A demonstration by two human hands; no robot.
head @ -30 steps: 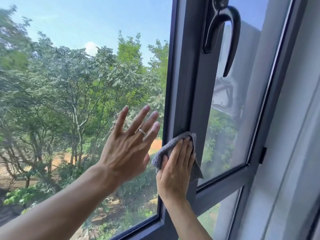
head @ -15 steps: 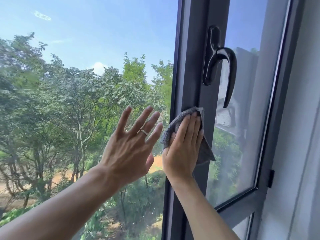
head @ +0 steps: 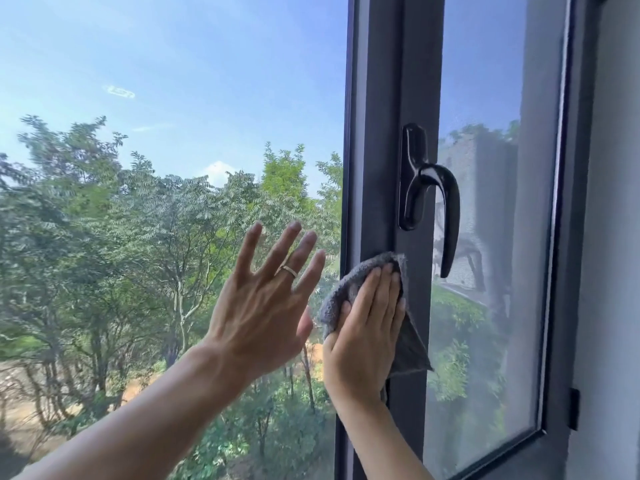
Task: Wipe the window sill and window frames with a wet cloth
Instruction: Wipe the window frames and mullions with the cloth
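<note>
Head view shows the frame-wiping step in hand: the right hand presses a grey cloth flat against the dark upright of the frame, just below the handle. Its fingers lie straight and together on top of the cloth, with the thumb tucked at the cloth's left edge; a loose corner hangs down to the right. The left hand is spread wide, fingers apart, holding nothing, and seems to rest on the pane, though contact with the glass is hard to confirm from this angle. The sill is out of view. Judging by the cloth's place, the upper stretch of the upright is yet to be wiped. The next stroke calls for working round the handle's base without snagging the cloth, keeping firm flat pressure on the narrow face.
</note>
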